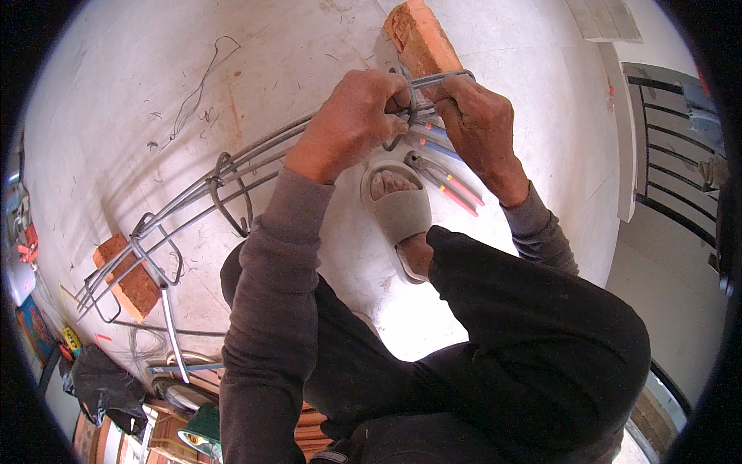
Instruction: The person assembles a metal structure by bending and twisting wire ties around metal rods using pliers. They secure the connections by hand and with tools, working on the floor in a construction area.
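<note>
A long cage of thin grey steel bars [267, 145] runs from the lower left up to between my hands, with bent stirrups [219, 193] around it. My left hand [352, 116] is closed with its fingertips on the end stirrup [412, 100]. Close to its right, my right hand [483, 127] has its fingers pinched beside the bar ends; what lies in them is hidden. An orange brick [423, 42] lies under the far end, another brick [131, 282] under the near-left end. Red-handled pliers [456, 189] and a blue-handled tool [437, 147] lie on the floor below my hands.
My sandalled foot [398, 209] stands just below the cage. A loose wire [197, 93] and cut bits lie on the pale floor. Black railing [672, 147] edges a drop at right. A black bag [104, 387] and other gear crowd the lower left.
</note>
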Action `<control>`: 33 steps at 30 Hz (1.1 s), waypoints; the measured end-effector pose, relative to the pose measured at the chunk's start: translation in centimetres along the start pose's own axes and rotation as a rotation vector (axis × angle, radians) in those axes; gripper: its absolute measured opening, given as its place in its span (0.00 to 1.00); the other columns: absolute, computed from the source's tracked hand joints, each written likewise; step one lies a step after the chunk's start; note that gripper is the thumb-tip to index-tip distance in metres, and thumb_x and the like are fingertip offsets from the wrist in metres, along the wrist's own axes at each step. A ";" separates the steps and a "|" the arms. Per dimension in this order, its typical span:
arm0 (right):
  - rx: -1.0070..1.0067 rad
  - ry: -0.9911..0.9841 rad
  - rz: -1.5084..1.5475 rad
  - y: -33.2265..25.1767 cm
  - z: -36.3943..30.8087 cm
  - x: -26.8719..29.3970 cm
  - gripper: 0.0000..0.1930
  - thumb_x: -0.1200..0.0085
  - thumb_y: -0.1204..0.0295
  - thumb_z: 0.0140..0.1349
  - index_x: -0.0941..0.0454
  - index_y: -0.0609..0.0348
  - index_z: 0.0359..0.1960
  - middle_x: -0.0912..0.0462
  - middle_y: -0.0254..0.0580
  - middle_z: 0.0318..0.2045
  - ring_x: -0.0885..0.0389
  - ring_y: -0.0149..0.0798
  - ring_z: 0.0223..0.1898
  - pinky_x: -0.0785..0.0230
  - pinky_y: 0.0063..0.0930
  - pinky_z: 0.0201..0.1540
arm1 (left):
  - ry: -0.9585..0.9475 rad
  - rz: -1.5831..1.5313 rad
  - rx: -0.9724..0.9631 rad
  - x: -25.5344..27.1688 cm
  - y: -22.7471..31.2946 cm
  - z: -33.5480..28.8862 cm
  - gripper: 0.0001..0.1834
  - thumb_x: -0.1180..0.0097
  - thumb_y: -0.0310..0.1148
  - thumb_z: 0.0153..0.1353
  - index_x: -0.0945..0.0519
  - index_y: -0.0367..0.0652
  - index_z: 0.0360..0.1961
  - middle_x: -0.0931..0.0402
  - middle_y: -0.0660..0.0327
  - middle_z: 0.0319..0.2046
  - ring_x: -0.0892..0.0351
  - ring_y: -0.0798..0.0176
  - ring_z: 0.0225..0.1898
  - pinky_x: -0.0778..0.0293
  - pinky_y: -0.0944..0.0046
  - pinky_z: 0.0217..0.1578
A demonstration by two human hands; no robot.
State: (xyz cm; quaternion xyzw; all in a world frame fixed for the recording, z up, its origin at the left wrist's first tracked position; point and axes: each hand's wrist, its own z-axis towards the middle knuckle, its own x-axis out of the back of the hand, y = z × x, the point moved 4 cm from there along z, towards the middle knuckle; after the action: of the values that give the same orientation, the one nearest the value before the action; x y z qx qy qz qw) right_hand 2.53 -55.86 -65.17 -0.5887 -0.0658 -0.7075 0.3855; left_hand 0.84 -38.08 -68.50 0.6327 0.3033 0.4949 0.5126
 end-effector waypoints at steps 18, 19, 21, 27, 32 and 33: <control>-0.116 0.106 0.134 0.6 -1.6 -1.0 0.03 0.41 0.75 0.57 0.23 0.55 0.29 0.21 0.42 0.24 0.19 0.46 0.26 0.28 0.38 0.27 | -0.027 -0.258 0.274 -0.6 -1.5 0.6 0.09 0.45 0.28 0.66 0.18 0.33 0.33 0.22 0.62 0.21 0.24 0.71 0.20 0.25 0.69 0.21; -0.127 0.115 0.132 0.6 -1.9 -1.1 0.03 0.40 0.76 0.56 0.23 0.54 0.29 0.21 0.42 0.24 0.19 0.46 0.25 0.29 0.38 0.26 | -0.034 -0.309 0.307 -0.8 -1.6 0.6 0.10 0.46 0.28 0.67 0.18 0.32 0.33 0.22 0.62 0.22 0.24 0.71 0.20 0.25 0.70 0.21; -0.066 0.100 0.074 0.7 -2.7 -1.3 0.04 0.39 0.76 0.56 0.22 0.54 0.30 0.22 0.40 0.24 0.20 0.44 0.24 0.29 0.36 0.26 | -0.039 -0.362 0.341 -0.9 -1.7 0.7 0.10 0.46 0.29 0.67 0.18 0.30 0.34 0.22 0.60 0.22 0.23 0.70 0.19 0.24 0.70 0.20; 0.042 0.102 0.073 -0.1 -4.4 -2.4 0.05 0.37 0.79 0.57 0.20 0.61 0.33 0.21 0.41 0.24 0.20 0.40 0.24 0.30 0.31 0.25 | -0.012 -0.403 0.425 -1.1 -1.9 0.8 0.11 0.45 0.28 0.66 0.19 0.27 0.35 0.22 0.57 0.21 0.23 0.68 0.17 0.24 0.69 0.16; -0.093 0.137 0.276 -0.1 -5.7 -3.9 0.05 0.41 0.78 0.59 0.20 0.60 0.36 0.23 0.37 0.24 0.22 0.40 0.21 0.30 0.34 0.24 | -0.056 -0.367 0.512 -1.4 -2.2 0.9 0.13 0.45 0.34 0.68 0.19 0.33 0.34 0.22 0.62 0.22 0.25 0.74 0.19 0.25 0.73 0.18; -0.266 0.108 0.445 0.1 -5.9 -4.1 0.05 0.42 0.78 0.59 0.21 0.61 0.36 0.23 0.36 0.24 0.22 0.37 0.21 0.30 0.32 0.23 | -0.056 -0.386 0.522 -1.4 -2.4 0.9 0.13 0.45 0.34 0.68 0.19 0.33 0.34 0.22 0.63 0.22 0.25 0.74 0.19 0.26 0.73 0.17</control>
State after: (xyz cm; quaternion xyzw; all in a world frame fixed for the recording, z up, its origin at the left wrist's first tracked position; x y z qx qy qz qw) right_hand -2.04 -57.24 -70.62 -0.5953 0.1795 -0.6382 0.4540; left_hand 1.50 -38.93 -71.20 0.6867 0.5203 0.2765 0.4257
